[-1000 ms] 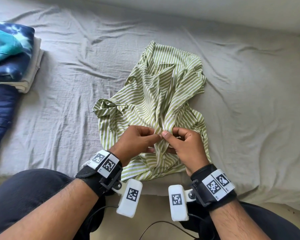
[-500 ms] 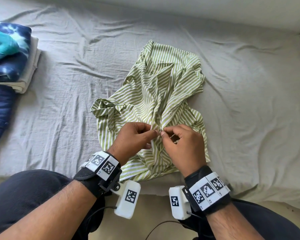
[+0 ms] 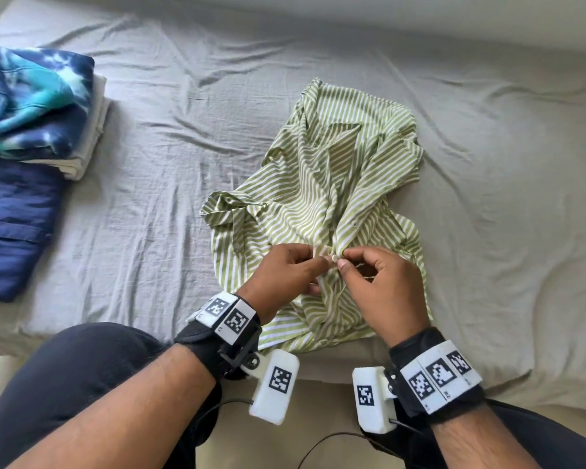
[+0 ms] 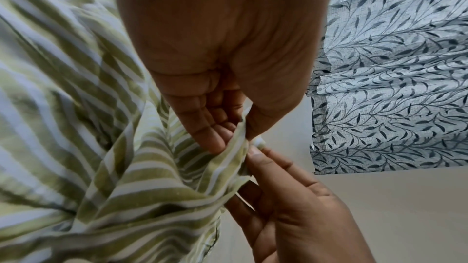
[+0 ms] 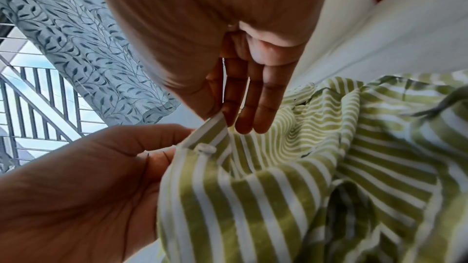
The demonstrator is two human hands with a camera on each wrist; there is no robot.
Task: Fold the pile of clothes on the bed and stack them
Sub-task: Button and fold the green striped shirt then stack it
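Both hands meet at the shirt's front edge: the left hand [image 3: 286, 269] pinches the striped placket, the right hand [image 3: 383, 282] pinches the facing edge, thumbs nearly touching over a small white button [image 5: 206, 149]. This looks like buttoning before the fold, though whether the button is through its hole is hard to tell. Next comes flattening the green striped shirt [image 3: 332, 184], crumpled mid-bed [image 3: 487, 231]. Folded stack [image 3: 38, 106] waits far left.

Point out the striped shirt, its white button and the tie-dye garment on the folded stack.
striped shirt [image 3: 332, 170], head view: the crumpled upper front panel.
white button [image 5: 206, 149], right wrist view: the button's face, at the shirt's front edge.
tie-dye garment [image 3: 31, 103], head view: its top surface, on the stack.
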